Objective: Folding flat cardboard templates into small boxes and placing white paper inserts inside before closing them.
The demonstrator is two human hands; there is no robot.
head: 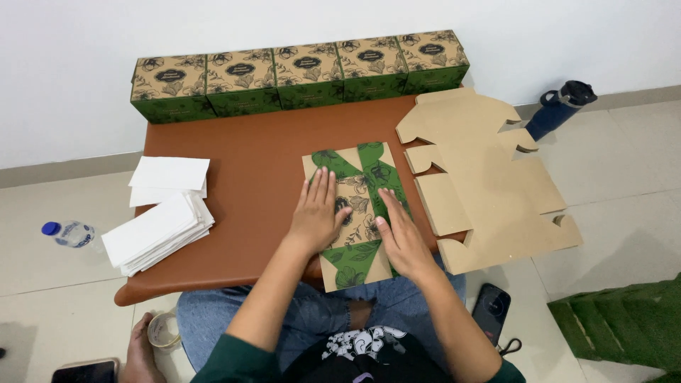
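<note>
Dead centre on the brown tabletop, left hand and right hand lie open and flat, gripping nothing, pinning the folded green-and-kraft box blank so it creases, spare blanks stacked at 3 o'clock within reach.

Flat box blank lies mid-counter, near edge, w/ both grips on it: left grip at 9 o'clock, right grip at 3. Row of boxes at 12, along wall. Stack of blanks at 3, overhanging counter. Paper sheets at 9. Bottle on floor beyond.
</note>
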